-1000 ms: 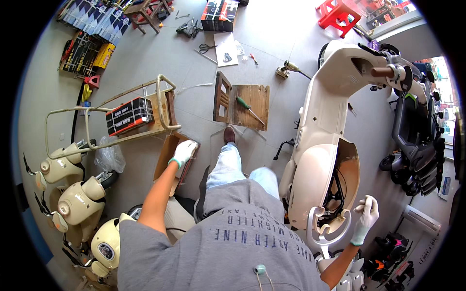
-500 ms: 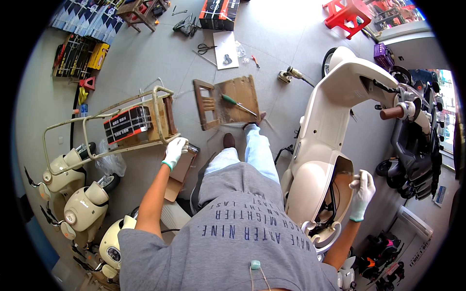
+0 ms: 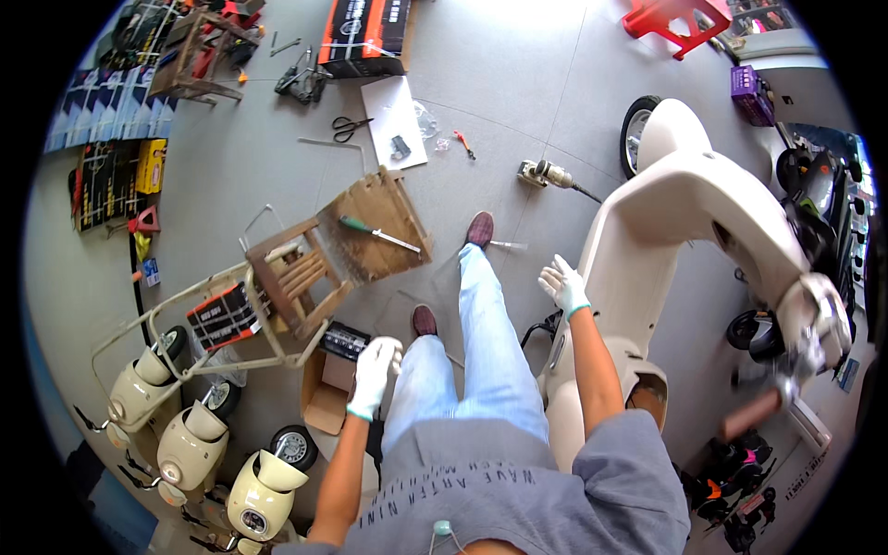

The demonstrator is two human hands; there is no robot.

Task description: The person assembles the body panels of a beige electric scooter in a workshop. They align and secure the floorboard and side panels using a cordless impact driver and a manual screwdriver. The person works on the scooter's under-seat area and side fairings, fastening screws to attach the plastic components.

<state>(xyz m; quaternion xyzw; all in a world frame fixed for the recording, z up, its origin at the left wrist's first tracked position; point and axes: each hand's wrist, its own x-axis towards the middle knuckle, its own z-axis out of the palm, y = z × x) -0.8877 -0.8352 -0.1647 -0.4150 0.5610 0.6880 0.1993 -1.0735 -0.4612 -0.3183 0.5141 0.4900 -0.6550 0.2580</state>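
My left hand (image 3: 375, 372), in a white glove, hangs in the air above an open cardboard box (image 3: 326, 393), its fingers loosely curled and nothing visible in them. Just past it, a black boxy part (image 3: 346, 340) lies at the box's far end. My right hand (image 3: 562, 285), gloved too, is raised with fingers stretched out, empty, left of the beige scooter body (image 3: 629, 250). A small wooden chair (image 3: 370, 227) stands ahead to the left. A green-handled screwdriver (image 3: 379, 233) rests across its seat.
A metal frame (image 3: 176, 370) holding a black-and-orange box (image 3: 225, 316) is on the left, with beige scooters (image 3: 192, 435) nearer. On the floor ahead are a corded power tool (image 3: 546, 174), scissors (image 3: 348, 128) and a white board (image 3: 393, 120). A red stool (image 3: 680, 23) stands far right.
My left hand has come away from the metal frame. My right hand has moved from the scooter's seat opening forward and left, fingers now spread. The view has shifted; the chair appears farther left.
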